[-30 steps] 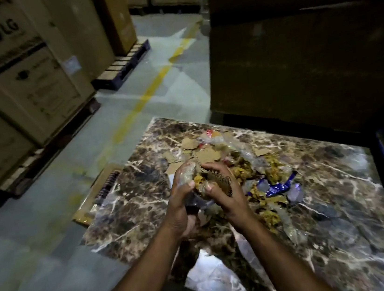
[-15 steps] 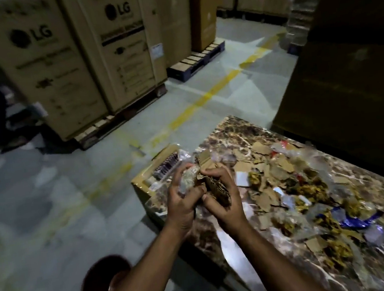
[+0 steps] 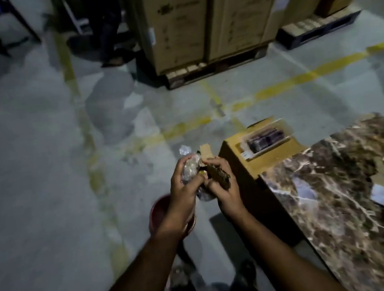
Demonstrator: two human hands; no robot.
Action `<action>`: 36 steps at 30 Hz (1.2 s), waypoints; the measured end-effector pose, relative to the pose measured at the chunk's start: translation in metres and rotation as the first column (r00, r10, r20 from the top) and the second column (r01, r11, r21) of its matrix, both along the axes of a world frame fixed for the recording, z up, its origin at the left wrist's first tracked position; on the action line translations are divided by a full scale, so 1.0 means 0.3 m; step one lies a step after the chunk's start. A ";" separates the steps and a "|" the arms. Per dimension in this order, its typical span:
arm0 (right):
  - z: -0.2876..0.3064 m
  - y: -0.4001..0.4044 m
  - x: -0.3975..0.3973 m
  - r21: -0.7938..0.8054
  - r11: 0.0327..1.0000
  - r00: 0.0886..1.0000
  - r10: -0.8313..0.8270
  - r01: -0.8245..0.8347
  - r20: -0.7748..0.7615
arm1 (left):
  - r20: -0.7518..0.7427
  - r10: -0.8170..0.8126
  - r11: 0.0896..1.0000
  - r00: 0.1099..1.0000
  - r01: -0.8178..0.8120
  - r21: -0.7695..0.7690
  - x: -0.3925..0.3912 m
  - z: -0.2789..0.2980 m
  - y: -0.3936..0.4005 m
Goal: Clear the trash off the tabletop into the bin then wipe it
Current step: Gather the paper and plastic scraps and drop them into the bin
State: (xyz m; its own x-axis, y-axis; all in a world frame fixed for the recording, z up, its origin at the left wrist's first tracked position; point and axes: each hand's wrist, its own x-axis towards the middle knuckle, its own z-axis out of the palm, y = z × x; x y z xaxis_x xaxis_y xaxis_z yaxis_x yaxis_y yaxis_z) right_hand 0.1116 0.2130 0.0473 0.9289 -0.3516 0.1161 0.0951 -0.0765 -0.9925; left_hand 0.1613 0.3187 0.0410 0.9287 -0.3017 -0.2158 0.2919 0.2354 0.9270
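Both of my hands are holding one bundle of trash out over the floor, clear of the table edge, so that it can drop into the bin. My left hand (image 3: 182,190) is curling its fingers (image 3: 177,171) closed around crumpled clear plastic wrap (image 3: 190,166), of which a loose end is sticking up above the fist. My right hand (image 3: 224,187) is closing its fingers (image 3: 215,160) over brown cardboard scraps (image 3: 218,175), with one flat piece standing up between the two hands. The hands are touching, pressing the bundle together, which I judge is keeping small pieces from falling. The red bin (image 3: 160,209) is sitting on the concrete floor (image 3: 45,189), directly beneath my left wrist and mostly hidden by it. The marble tabletop (image 3: 338,187) is lying to my right, carrying more cardboard bits and a white slip of paper (image 3: 382,194), so clearing is unfinished and wiping is not yet begun. A cardboard box (image 3: 261,158) is standing against the table's far end.
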 end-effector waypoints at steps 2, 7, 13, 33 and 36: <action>-0.078 0.065 0.078 0.008 0.998 0.997 0.062 -0.061 -0.047 | -0.044 0.048 0.999 0.998 -0.048 0.008 0.050 -0.056 0.076; -0.322 0.161 0.227 0.160 0.970 0.952 0.216 -0.184 -0.218 | -0.210 0.171 0.982 0.962 -0.148 0.121 0.165 -0.297 0.202; -0.813 0.221 0.332 0.392 0.906 0.836 0.335 -0.159 -0.435 | -0.413 0.328 0.938 0.850 -0.243 0.246 0.214 -0.856 0.289; -1.818 0.222 0.454 0.348 0.919 0.399 0.395 -0.187 -0.828 | -0.795 0.374 0.890 0.477 -0.425 0.163 0.295 -1.859 0.359; -1.782 0.213 0.456 0.262 0.919 0.399 0.368 -0.296 -0.840 | -0.770 0.410 0.885 0.490 -0.417 0.206 0.291 -1.821 0.370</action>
